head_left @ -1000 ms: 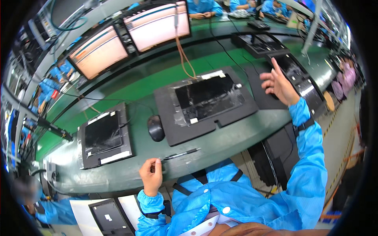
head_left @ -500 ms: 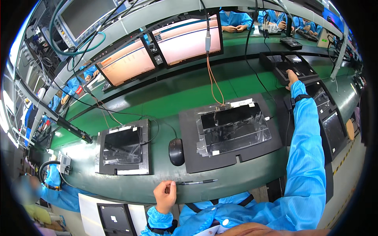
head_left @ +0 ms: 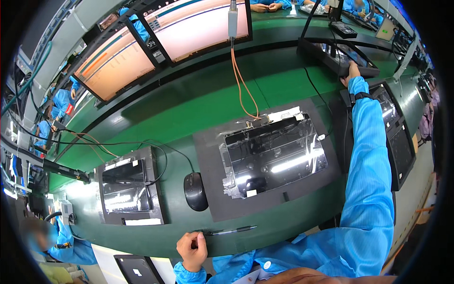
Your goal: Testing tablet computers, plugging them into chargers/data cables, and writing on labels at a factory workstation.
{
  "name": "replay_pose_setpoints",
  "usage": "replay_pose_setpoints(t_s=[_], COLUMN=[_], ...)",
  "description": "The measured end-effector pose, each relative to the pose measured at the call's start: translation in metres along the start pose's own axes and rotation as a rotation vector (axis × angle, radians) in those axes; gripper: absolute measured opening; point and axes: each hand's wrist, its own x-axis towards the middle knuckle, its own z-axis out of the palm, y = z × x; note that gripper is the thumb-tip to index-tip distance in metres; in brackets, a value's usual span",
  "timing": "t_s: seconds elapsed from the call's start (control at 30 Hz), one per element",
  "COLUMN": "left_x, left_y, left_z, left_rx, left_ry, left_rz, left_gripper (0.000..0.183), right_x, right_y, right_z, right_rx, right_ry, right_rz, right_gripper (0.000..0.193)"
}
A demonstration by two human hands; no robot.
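Right hand (head_left: 352, 72): arm outstretched to the far right of the bench (head_left: 170, 236); fingers over the near wall of a black tray (head_left: 370, 72). The thumb is too small to make out, so whether the hand is clamped on the wall cannot be told.

Black tray: far right, bearing glossy dark panels (head_left: 328, 48); lifted or resting, not determinable. A second tray (head_left: 396, 124), nearer the person, lies beside the right sleeve.

Left hand (head_left: 192, 251): near edge of bench, fingers curled, thumb and forefinger together; a black-and-clear pen (head_left: 231, 231) lies just beside — contact uncertain.

Centre: film-edged display panel (head_left: 279, 158) on a dark foam pad (head_left: 213, 196), orange cable pair (head_left: 240, 87) at its far edge; black computer mouse (head_left: 195, 191) to its left.

Step in hand, as judged: handling the tray at its edge. Any move of it calls for a firm, level hold — its panels could slide.
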Motion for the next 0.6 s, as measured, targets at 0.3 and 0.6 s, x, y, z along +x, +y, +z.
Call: replay_pose_setpoints(t_s=[0.3,0.6], left_x=[-0.002,-0.007], left_y=[0.002,0.002], left_z=[-0.002,-0.001], left_rx=[-0.055,-0.062], left_ry=[-0.035,-0.028], left_rz=[-0.041,0.004], left_gripper=[0.008,0.007], right_x=[0.007,-0.074], right_y=[0.001,-0.077], right_z=[0.007,-0.061], right_rx=[0.36,0.396], right_ry=[-0.174,-0.293], right_rz=[-0.156,-0.325], right_gripper=[0.045,0.033])
